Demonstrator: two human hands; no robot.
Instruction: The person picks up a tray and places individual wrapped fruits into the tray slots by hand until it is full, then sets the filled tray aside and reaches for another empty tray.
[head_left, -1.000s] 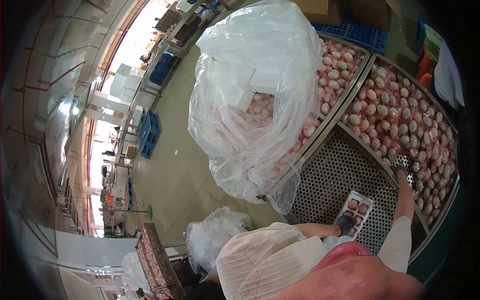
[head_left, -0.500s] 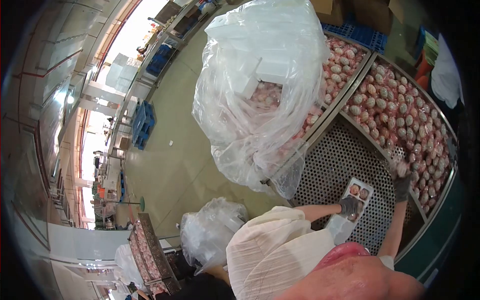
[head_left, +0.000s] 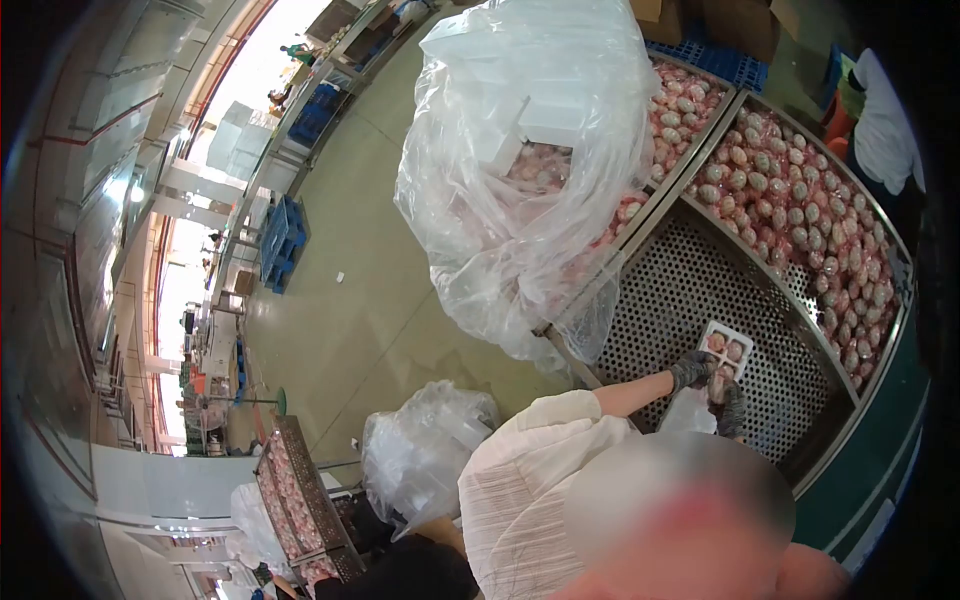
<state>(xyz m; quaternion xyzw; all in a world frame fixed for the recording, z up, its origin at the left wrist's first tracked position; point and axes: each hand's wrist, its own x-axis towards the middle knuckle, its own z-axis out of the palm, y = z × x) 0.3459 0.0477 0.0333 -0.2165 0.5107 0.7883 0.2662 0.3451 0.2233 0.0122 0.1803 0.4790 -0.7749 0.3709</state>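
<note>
A white compartment tray (head_left: 741, 347) with film-wrapped eggs (head_left: 734, 351) in its far cells lies on a perforated metal work surface (head_left: 660, 280). My gloved left hand (head_left: 690, 371) is closed at the tray's left edge. My gloved right hand (head_left: 732, 410) is closed over its near part, fingers around a wrapped egg (head_left: 720, 382) close beside my left fingertips. The hands partly cover the near cells. A translucent white flap or sheet (head_left: 688, 411) extends from below the hands toward my body.
A metal bin of wrapped eggs (head_left: 790, 190) adjoins the work surface, behind a raised metal divider (head_left: 770, 300). A large clear plastic bag of white trays (head_left: 540, 90) stands at the far left. A smaller bag (head_left: 425, 440) sits on the floor side. Another person's white clothing (head_left: 885, 120) shows at far right.
My right hand has come back from the egg bin to the tray, bringing an egg. My left hand has shifted to the tray's left side, and the tray sits slightly nearer the divider.
</note>
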